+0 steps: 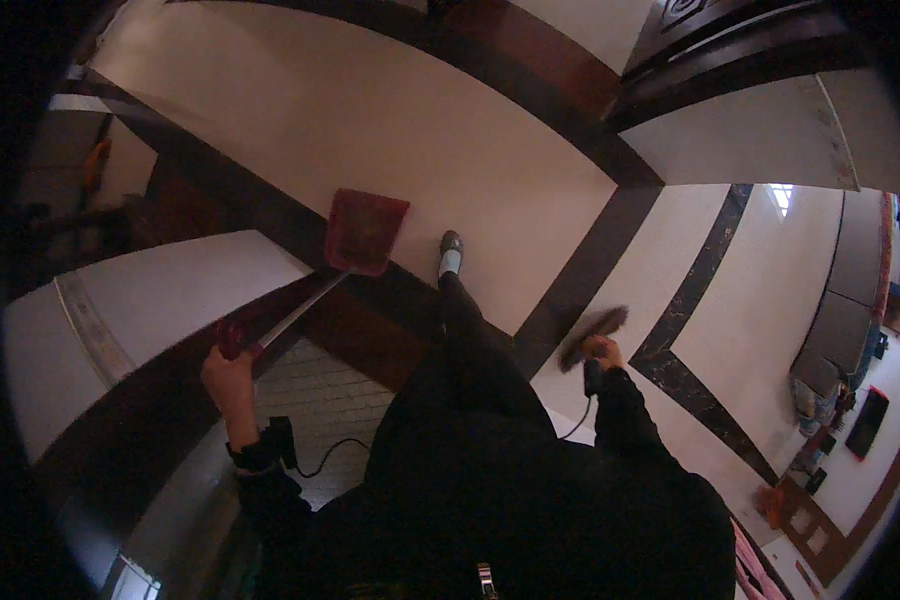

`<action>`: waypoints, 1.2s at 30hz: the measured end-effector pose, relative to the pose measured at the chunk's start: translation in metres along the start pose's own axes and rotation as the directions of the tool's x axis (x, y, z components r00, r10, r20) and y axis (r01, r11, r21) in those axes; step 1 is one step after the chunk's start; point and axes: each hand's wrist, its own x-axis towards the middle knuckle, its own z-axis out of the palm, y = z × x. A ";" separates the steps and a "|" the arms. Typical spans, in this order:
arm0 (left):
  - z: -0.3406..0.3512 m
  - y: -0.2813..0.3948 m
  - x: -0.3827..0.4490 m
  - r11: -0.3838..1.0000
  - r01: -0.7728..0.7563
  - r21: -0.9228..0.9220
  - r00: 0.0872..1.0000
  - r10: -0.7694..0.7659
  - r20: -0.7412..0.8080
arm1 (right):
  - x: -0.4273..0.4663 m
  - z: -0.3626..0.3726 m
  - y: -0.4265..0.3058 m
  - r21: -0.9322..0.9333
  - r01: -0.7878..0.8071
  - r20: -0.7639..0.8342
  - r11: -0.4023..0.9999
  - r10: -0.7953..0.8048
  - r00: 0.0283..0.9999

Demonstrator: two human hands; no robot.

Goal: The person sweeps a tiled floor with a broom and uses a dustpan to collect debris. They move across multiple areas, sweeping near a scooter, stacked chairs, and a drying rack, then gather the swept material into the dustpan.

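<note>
My left hand (229, 375) grips the red end of a long metal handle. That handle leads to a red dustpan (366, 232), which is over the pale floor and its dark border strip, ahead and left of my shoe (451, 244). On the right, my right hand (607, 354) is closed around a broom (616, 318) with a dark brush head. Motion blurs the brush, and the hand covers part of it. I cannot tell whether its bristles touch the floor. Small black devices with cables sit at both wrists.
A dark carved wooden door (720, 45) stands at the top right. Dark strips (592, 251) cross the pale floor (450, 142). Farther right are a grey cushioned seat (840, 307) and a white-topped table (889, 360) with objects on it. A pale wall (172, 277) stands at left.
</note>
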 end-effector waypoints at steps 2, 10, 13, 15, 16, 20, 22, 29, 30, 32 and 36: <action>-0.004 0.009 0.013 0.999 0.026 0.040 1.000 -0.027 0.008 | 0.046 0.050 -0.026 -0.441 0.033 0.016 0.897 -0.029 0.999; -0.023 0.034 0.075 0.965 0.187 0.184 0.982 -0.190 0.002 | 0.197 0.302 -0.196 0.331 -0.621 0.370 0.710 0.508 0.778; -0.027 0.036 0.091 0.959 0.221 0.178 0.973 -0.230 0.031 | 0.213 0.345 -0.230 0.816 -0.578 0.557 -0.004 0.268 0.786; -0.029 0.037 0.100 0.968 0.210 0.138 0.975 -0.218 0.042 | 0.221 0.348 -0.250 0.683 -0.642 0.449 0.348 0.494 0.745; -0.029 0.036 0.105 0.980 0.169 0.107 0.984 -0.174 0.033 | 0.223 0.345 -0.261 0.466 -0.635 0.330 0.616 0.545 0.771; -0.033 0.023 0.129 0.927 0.347 0.142 0.932 -0.358 0.055 | 0.208 0.303 -0.305 0.273 -0.256 0.326 0.927 0.162 0.932; -0.030 0.010 0.143 0.924 0.337 -0.179 0.941 -0.329 0.075 | 0.197 0.279 -0.325 0.535 -0.685 0.461 0.494 0.508 0.727; -0.044 -0.031 0.186 0.785 0.347 -0.513 0.938 -0.294 0.185 | 0.093 0.268 -0.320 0.616 -0.542 0.172 0.572 0.574 0.801; -0.048 -0.032 0.188 0.831 0.335 -0.443 0.942 -0.285 0.178 | 0.082 0.258 -0.308 0.704 -0.541 0.167 0.460 0.633 0.756; -0.063 -0.032 0.201 0.835 0.391 -0.388 0.919 -0.333 0.210 | 0.075 0.242 -0.277 0.869 -0.473 0.316 0.145 0.572 0.757; -0.086 -0.027 0.225 0.882 0.403 -0.245 0.903 -0.340 0.262 | 0.103 0.224 -0.217 0.543 -0.490 0.214 0.682 0.452 0.866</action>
